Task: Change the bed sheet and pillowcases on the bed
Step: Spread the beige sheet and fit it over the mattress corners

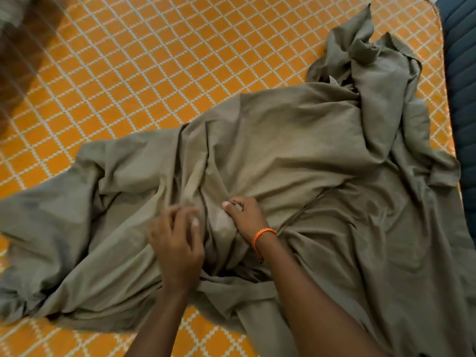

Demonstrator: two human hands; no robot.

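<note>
Bed [154,73], largest element: orange surface with a white lattice print, extending beyond and to both sides of the hands. Dark padded edge [461,73] along the far right. Olive-green bed sheet [296,140], crumpled and only partly spread, lying across the near half of the bed, directly under and around both hands, with a twisted tail running away to the upper right. Left hand [177,243], blurred, fingers loosely curled over a fold just left of centre; grip on the cloth not determinable. Right hand [244,217], touching distance from the left, clenched around a bunched ridge of sheet between thumb and fingers. Orange braided bracelet [262,235] on the right wrist.

Probable step: finding an edge or corner in order to open the sheet out. Best done by tracing a hem outward from the bunch, parting the hands along it, lifting rather than dragging, and freeing the twisted tail first to avoid tightening the tangle.
</note>
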